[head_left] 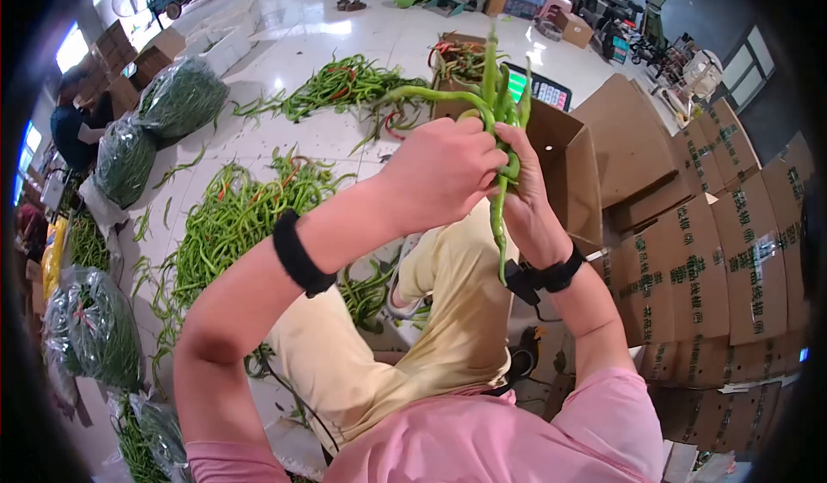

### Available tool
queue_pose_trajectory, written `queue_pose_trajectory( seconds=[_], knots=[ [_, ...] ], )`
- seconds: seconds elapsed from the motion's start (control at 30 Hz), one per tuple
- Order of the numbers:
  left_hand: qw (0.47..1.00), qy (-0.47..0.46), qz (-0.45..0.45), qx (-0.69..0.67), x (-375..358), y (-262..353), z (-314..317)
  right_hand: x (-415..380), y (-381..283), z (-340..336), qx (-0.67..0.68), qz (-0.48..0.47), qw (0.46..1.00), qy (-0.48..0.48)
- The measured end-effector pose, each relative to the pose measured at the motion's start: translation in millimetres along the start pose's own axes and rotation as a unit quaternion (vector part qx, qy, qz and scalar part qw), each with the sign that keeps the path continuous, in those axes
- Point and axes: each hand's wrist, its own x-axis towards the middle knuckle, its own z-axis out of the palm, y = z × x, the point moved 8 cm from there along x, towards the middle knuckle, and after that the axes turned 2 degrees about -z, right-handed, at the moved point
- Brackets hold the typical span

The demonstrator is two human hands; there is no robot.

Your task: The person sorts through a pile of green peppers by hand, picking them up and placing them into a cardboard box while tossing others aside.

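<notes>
In front of my chest, my left hand (441, 171) is closed, its fingers pinched on a bunch of long green chili peppers (491, 78). My right hand (527, 192) grips the same bunch from the other side, thumb pressed against it. Several peppers point upward from between the hands, one sticks out to the left, and one hangs below. My fingers hide the middle of the bunch. Left of my knees, a large pile of green chili peppers (233, 225) with a few red ones lies on the floor. A second pile (345, 87) lies farther off.
An open cardboard box (573, 177) stands just beyond my right hand, beside a scale (550, 94) with a lit green display. Flattened printed cartons (689, 259) are stacked at right. Filled plastic bags (183, 100) line the left side, where another person (76, 126) sits.
</notes>
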Motion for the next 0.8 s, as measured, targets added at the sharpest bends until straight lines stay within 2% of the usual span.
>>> queue_pose_trajectory(
  seconds=[0.07, 0.1, 0.13, 0.17, 0.2, 0.27, 0.3, 0.33, 0.47, 0.53, 0.57, 0.6, 0.63, 0.67, 0.7, 0.73, 0.8],
  knots=[
    [0.997, 0.064, 0.014, -0.039, 26, 2, 7, -2, -31, -13, 0.041, -0.033, 0.998, -0.035],
    [0.995, 0.08, 0.005, -0.056, 39, 2, 13, -5, -53, -18, 0.01, -0.087, 0.996, -0.006],
    [0.993, 0.097, -0.005, -0.073, 52, 1, 19, -4, -73, -22, -0.009, -0.121, 0.992, -0.015],
    [0.984, 0.153, 0.006, -0.091, 65, -2, 20, -9, -93, -22, -0.04, -0.147, 0.988, -0.018],
    [0.965, 0.157, -0.067, -0.201, 80, -16, 28, -16, -111, -18, -0.07, -0.172, 0.982, -0.022],
    [0.875, 0.149, -0.211, -0.409, 99, -41, 54, -21, -153, -25, -0.098, -0.256, 0.962, -0.022],
    [0.783, 0.137, -0.258, -0.549, 107, -54, 73, -22, -173, -35, -0.138, -0.278, 0.951, -0.002],
    [0.697, 0.152, -0.301, -0.633, 110, -62, 82, -23, -194, -48, -0.177, -0.299, 0.937, 0.019],
    [0.5, 0.225, -0.394, -0.738, 93, -110, 98, -27, -249, -83, -0.323, -0.335, 0.882, 0.071],
    [0.485, 0.233, -0.403, -0.74, 73, -128, 92, -17, -261, -106, -0.376, -0.352, 0.85, 0.117],
    [0.489, 0.229, -0.405, -0.738, 61, -138, 88, -12, -256, -118, -0.435, -0.321, 0.827, 0.154],
    [0.493, 0.233, -0.408, -0.732, 47, -147, 81, -2, -242, -127, -0.564, -0.229, 0.777, 0.161],
    [0.498, 0.236, -0.411, -0.726, 32, -155, 71, 5, -226, -138, -0.679, -0.133, 0.705, 0.159],
    [0.503, 0.242, -0.414, -0.719, 17, -162, 61, 11, -211, -152, -0.777, -0.038, 0.611, 0.147],
    [0.511, 0.248, -0.416, -0.71, 1, -172, 48, 18, -208, -160, -0.849, -0.063, 0.513, 0.108],
    [0.545, 0.239, -0.402, -0.696, -12, -179, 28, 26, -198, -163, -0.907, -0.091, 0.406, 0.066],
    [0.601, 0.224, -0.384, -0.664, -48, -189, -15, 30, -178, -136, -0.88, -0.09, 0.462, 0.055]
  ],
)
